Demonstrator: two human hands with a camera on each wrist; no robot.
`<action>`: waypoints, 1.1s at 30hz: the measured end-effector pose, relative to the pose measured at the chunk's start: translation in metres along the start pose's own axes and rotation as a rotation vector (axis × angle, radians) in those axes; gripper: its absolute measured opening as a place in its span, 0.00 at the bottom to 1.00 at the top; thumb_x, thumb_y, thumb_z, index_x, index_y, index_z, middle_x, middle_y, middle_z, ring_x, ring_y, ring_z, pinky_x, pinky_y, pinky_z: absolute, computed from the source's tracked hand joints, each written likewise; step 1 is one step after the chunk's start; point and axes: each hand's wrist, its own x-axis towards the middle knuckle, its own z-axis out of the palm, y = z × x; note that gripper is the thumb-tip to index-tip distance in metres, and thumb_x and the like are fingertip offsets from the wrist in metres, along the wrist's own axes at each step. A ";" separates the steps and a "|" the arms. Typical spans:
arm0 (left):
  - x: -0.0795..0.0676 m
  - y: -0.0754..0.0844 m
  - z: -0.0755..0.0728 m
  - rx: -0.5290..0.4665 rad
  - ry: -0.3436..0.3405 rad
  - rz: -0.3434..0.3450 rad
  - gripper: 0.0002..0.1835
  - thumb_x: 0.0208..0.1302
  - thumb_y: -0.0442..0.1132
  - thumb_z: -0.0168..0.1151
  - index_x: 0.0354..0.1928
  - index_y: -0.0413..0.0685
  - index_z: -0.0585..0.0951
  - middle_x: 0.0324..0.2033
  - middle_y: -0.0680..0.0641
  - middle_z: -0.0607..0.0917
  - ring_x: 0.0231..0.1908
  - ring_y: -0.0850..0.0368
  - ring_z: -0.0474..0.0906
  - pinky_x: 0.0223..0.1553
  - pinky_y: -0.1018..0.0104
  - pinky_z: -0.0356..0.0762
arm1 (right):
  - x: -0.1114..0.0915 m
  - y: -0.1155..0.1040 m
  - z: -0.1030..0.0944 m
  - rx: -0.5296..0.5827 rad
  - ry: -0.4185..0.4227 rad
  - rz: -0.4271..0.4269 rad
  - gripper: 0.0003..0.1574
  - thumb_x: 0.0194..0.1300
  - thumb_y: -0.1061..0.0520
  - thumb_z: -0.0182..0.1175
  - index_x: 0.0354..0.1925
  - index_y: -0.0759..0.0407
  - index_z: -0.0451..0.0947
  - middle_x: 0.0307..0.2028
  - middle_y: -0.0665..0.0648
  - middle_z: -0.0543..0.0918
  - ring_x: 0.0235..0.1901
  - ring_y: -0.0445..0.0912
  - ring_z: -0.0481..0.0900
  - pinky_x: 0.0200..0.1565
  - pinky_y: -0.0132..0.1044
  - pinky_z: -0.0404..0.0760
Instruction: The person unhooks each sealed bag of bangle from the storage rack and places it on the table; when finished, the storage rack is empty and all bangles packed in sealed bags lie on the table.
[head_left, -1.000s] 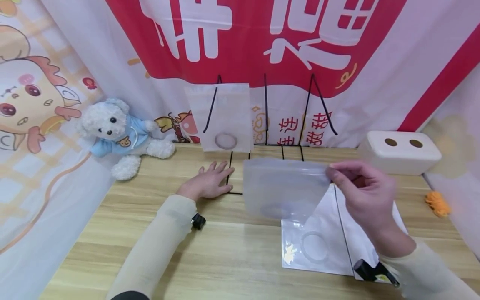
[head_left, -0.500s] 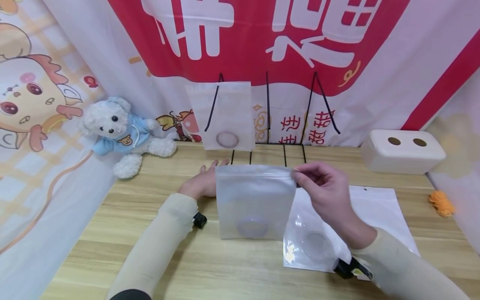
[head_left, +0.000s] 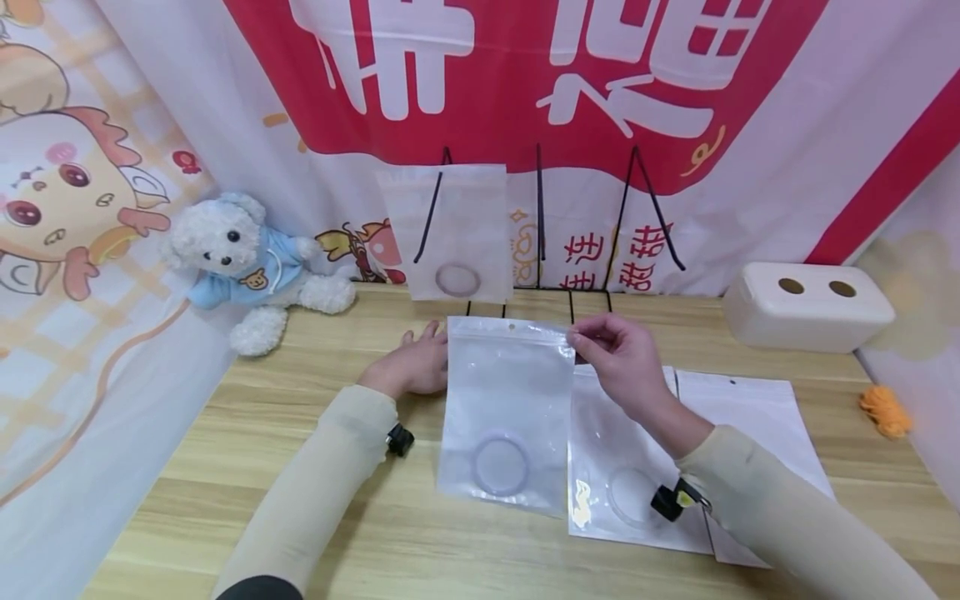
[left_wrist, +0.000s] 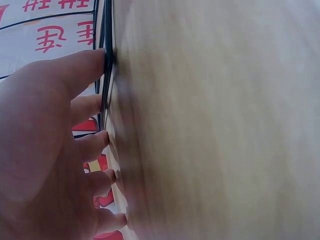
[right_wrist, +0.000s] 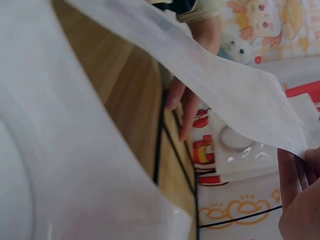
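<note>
A translucent zip bag (head_left: pixel 510 392) with a ring-shaped thing (head_left: pixel 501 464) inside hangs from my right hand (head_left: pixel 626 362), which pinches its upper right corner between thumb and fingers. My left hand (head_left: pixel 411 367) lies with fingers spread at the base of a black wire rack (head_left: pixel 540 208). In the left wrist view, its thumb (left_wrist: pixel 85 67) touches a black wire and its fingertips reach the wooden table. The held bag hides part of that hand in the head view. A similar bag (head_left: pixel 472 217) hangs on the rack's left hook.
Two more bags lie at the right: one with a ring (head_left: pixel 592 417), partly under my right arm, and a white one (head_left: pixel 757 408). A white box with two holes (head_left: pixel 810 308), an orange bundle (head_left: pixel 885 410) and a teddy bear (head_left: pixel 258 267) stand around the table (head_left: pixel 360 533).
My right hand has moved left with the zip bag, from over the lying bags to beside my left hand. The bag now hangs with its front facing me. The left hand stays put.
</note>
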 end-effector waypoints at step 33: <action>-0.004 0.001 -0.006 -0.009 -0.036 -0.010 0.39 0.85 0.58 0.48 0.89 0.55 0.50 0.88 0.43 0.46 0.86 0.31 0.40 0.82 0.23 0.38 | 0.035 0.050 0.002 -0.460 -0.236 0.065 0.17 0.76 0.60 0.65 0.60 0.59 0.85 0.50 0.60 0.90 0.47 0.50 0.86 0.49 0.42 0.89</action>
